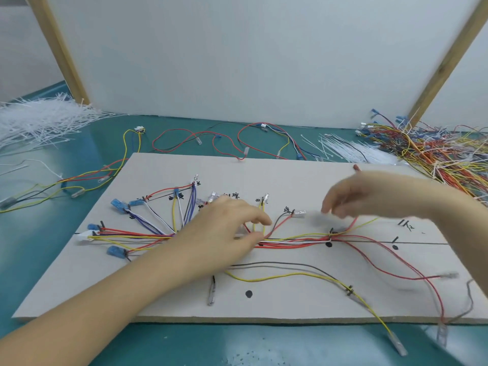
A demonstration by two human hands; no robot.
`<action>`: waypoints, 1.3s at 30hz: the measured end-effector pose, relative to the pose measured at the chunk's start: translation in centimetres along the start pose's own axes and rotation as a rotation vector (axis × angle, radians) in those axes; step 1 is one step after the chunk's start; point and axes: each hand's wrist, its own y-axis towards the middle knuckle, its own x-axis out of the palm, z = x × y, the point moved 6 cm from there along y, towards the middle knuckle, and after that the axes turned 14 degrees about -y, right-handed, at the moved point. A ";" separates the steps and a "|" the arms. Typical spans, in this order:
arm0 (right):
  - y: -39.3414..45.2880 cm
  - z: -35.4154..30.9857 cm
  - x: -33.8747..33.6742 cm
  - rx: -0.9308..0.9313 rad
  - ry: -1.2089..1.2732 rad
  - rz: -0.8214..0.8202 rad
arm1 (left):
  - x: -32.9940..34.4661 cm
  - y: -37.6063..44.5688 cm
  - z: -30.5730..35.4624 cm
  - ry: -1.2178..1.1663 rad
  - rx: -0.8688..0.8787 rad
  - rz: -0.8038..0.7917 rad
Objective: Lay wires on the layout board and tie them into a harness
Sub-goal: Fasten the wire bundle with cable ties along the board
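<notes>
a teal table [66,347] carries everything. a white panel [237,62] stands upright at its far edge, with slanted wooden strips [59,48] running up it at left and right. the right strip is blurred.

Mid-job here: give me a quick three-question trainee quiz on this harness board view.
1. True or false: the left hand rests on the wire bundle on the layout board.
2. Which side of the table holds the big tangled wire pile? A. left B. right
3. Fill in: the right hand is blurred above the ____.

Key: 1 true; 2 B; 3 board.
</notes>
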 end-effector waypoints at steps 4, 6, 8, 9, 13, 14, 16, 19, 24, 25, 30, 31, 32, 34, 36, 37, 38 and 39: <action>5.6 5.1 -4.4 0.225 0.178 0.313 | -2.9 -0.3 -1.1 -0.072 -0.038 0.129; 9.1 7.6 -5.7 0.361 0.172 0.421 | -3.8 -0.5 -1.9 -0.103 -0.072 0.186; 12.1 9.2 -5.8 0.457 0.003 0.455 | -4.4 -0.9 -2.6 -0.086 -0.075 0.202; 13.4 9.6 -5.5 0.469 -0.109 0.441 | -4.7 -1.1 -3.0 -0.065 -0.074 0.195; 16.6 10.9 -3.7 0.430 -0.269 0.325 | -7.2 -1.6 -5.1 -0.046 -0.106 0.242; 16.8 11.2 -3.7 0.436 -0.269 0.322 | -7.9 -1.7 -5.6 -0.053 -0.113 0.276; 17.0 12.0 -3.8 0.471 -0.256 0.345 | -8.5 -1.7 -6.0 -0.057 -0.115 0.311; 16.5 13.2 -3.8 0.530 -0.144 0.449 | -8.5 -1.7 -6.4 -0.046 -0.120 0.313; 14.7 14.2 -4.8 0.580 0.009 0.593 | -8.5 -1.8 -6.4 -0.038 -0.123 0.242; 14.3 14.1 -5.3 0.572 0.031 0.623 | -8.5 -1.9 -6.3 -0.050 -0.131 0.193; 11.5 7.8 -9.3 0.320 0.126 0.859 | -8.6 -2.7 -6.4 0.049 -0.188 -0.092; 10.7 5.2 -10.0 0.231 0.176 0.907 | -8.6 -2.9 -6.4 0.063 -0.198 -0.124; 9.8 2.4 -10.5 0.133 0.238 0.932 | -8.7 -3.1 -6.5 0.069 -0.209 -0.157; 7.9 -3.7 -10.8 -0.090 0.333 0.920 | -8.4 -3.4 -6.7 0.085 -0.236 -0.224; 6.2 -9.2 -10.1 -0.294 0.430 0.838 | -8.0 -3.8 -6.8 0.090 -0.267 -0.279; 5.6 -11.3 -9.4 -0.369 0.519 0.770 | -7.9 -3.9 -6.8 0.085 -0.274 -0.292; 5.3 -13.1 -8.6 -0.430 0.620 0.690 | -7.9 -4.0 -6.7 0.084 -0.271 -0.303; 5.4 -14.5 -7.6 -0.470 0.707 0.612 | -8.0 -4.0 -6.6 0.084 -0.266 -0.314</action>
